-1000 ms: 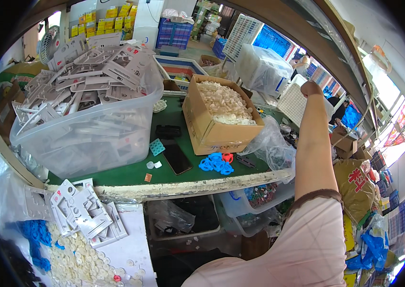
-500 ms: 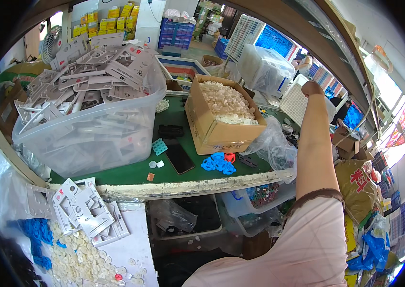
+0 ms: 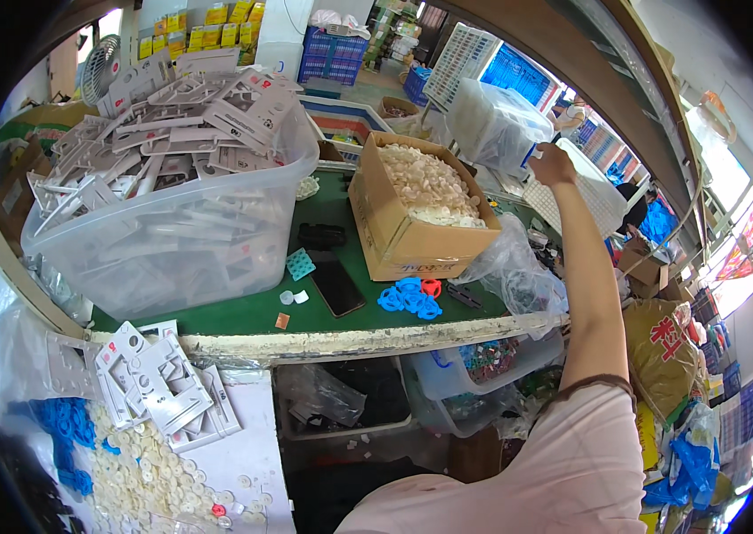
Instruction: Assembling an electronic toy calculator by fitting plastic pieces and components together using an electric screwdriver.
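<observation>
My right arm, in a pale pink sleeve with a brown cuff, stretches far out over the workbench. Its hand [image 3: 554,166] is curled, thumb and fingers drawn together; what they hold, if anything, I cannot make out. Just behind the hand stands a white gridded tray [image 3: 592,184], with a clear plastic bin [image 3: 499,125] to its left. I cannot tell whether the hand touches either. Nearer on the green benchtop [image 3: 234,322] is a cardboard box [image 3: 425,245] of small whitish plastic parts [image 3: 430,182]. My left hand is out of view.
A big translucent tub [image 3: 172,240] heaped with white plastic panels fills the left. Blue rings [image 3: 410,298], one red ring [image 3: 432,287] and a phone [image 3: 337,287] lie at the front. Lower left, a white surface [image 3: 256,427] bears panels and discs. An overhead beam [image 3: 572,84] crosses the right.
My right hand has moved a little left and nearer, from over the white tray toward the clear bin. Its fingers now show. The view has shifted slightly.
</observation>
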Demonstrator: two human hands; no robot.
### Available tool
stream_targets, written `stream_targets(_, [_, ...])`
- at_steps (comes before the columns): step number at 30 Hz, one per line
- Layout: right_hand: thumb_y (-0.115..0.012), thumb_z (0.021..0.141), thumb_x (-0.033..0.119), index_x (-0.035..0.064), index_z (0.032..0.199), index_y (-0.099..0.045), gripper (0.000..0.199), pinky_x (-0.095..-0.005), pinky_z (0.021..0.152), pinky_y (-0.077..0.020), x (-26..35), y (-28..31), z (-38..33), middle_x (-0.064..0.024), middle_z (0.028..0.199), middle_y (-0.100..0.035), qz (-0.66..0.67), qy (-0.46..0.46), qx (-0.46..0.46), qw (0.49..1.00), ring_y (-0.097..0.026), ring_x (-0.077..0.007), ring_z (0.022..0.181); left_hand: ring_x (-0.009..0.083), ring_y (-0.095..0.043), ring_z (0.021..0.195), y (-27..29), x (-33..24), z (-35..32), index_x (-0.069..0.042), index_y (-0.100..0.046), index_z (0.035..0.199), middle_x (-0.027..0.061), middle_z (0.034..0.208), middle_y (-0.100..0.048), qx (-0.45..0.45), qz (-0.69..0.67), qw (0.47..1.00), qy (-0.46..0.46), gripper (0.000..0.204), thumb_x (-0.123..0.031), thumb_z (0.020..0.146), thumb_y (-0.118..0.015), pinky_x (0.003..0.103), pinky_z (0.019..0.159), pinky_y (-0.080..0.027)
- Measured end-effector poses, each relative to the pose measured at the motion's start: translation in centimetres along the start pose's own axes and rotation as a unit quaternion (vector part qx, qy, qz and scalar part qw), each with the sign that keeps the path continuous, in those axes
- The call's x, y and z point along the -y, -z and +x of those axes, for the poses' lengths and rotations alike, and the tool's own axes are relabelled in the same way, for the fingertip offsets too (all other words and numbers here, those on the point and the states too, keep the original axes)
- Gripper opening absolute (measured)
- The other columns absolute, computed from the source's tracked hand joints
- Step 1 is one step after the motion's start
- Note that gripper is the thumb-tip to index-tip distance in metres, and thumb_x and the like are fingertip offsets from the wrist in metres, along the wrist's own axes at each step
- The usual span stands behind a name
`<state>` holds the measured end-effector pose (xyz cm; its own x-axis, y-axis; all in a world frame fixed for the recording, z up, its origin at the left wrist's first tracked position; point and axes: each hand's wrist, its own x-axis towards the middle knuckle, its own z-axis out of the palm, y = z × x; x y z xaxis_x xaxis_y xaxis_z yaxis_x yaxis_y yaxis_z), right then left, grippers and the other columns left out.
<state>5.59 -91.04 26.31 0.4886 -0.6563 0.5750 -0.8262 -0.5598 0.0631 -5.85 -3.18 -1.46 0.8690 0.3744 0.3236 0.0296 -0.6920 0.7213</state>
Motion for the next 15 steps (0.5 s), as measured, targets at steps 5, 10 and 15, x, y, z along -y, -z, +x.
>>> stream_targets(5, [-0.064, 0.087, 0.037, 0.0178, 0.115, -0.075, 0.035, -0.0449, 0.084, -0.0573, 7.4, 1.1, -6.8, -0.0146, 0.098, -0.076, 0.121, 0.065, -0.015, 0.990, -0.073, -0.0325, 0.094, 0.0281, -0.061, 0.086, 0.0, -0.1, -0.4, 0.005, -0.060, 0.129, 0.0187, 0.106, -0.063, -0.008, -0.088, 0.990, 0.114, 0.045, -0.019, 0.094, -0.075, 0.038, 0.073, -0.051])
stream_targets(10, [-0.067, 0.089, 0.023, 0.0106, 0.107, -0.076, 0.024, -0.0399, 0.074, -0.0582, 13.1, 3.0, -13.2, -0.0146, 0.092, -0.075, 0.280, 0.139, -0.044, 0.949, -0.073, -0.0279, 0.077, 0.0304, -0.062, 0.090, 0.4, -0.1, -0.2, 0.005, -0.059, 0.129, 0.0193, 0.107, -0.063, 0.021, -0.016, 1.000, -0.005, 0.046, -0.021, 0.095, -0.075, 0.039, 0.076, -0.053])
stream_targets(15, [-0.072, 0.084, 0.011, 0.0066, 0.098, -0.076, 0.015, -0.0365, 0.068, -0.0573, 19.1, 4.7, -19.2, -0.0120, 0.089, -0.075, 0.378, 0.299, -0.096, 0.871, -0.071, -0.0259, 0.072, 0.0308, -0.062, 0.092, 0.3, 0.2, -0.2, 0.004, -0.059, 0.130, 0.0191, 0.108, -0.062, 0.008, 0.002, 1.000, -0.024, 0.046, -0.021, 0.094, -0.075, 0.039, 0.077, -0.053])
